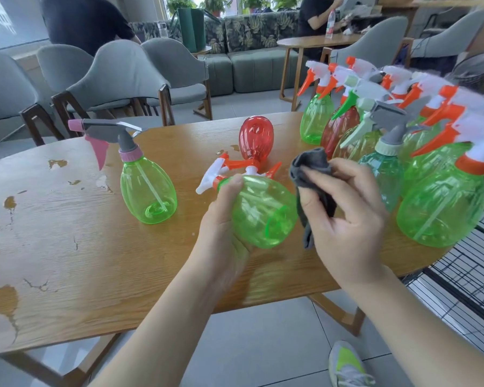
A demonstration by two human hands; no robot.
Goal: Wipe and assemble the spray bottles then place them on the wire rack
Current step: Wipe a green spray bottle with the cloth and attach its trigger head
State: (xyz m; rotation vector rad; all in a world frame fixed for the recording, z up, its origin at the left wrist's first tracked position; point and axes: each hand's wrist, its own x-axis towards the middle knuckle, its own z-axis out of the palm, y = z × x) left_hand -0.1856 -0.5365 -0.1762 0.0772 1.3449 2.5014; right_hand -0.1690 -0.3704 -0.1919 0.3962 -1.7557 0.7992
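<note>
My left hand (224, 233) grips a green spray bottle (263, 210) tilted on its side above the wooden table (81, 261), its white and orange trigger head (213, 177) pointing away from me. My right hand (344, 213) holds a dark grey cloth (313, 180) just to the right of that bottle. Behind it a red bottle (256, 138) lies on the table with an orange and white head at its neck. A green bottle with a grey and pink head (147, 188) stands upright to the left.
Several assembled bottles (442, 196), green, red and teal, stand crowded at the table's right end. A black wire rack (464, 280) sits low to the right of the table. Grey chairs (123, 79) line the far side, and people sit behind them.
</note>
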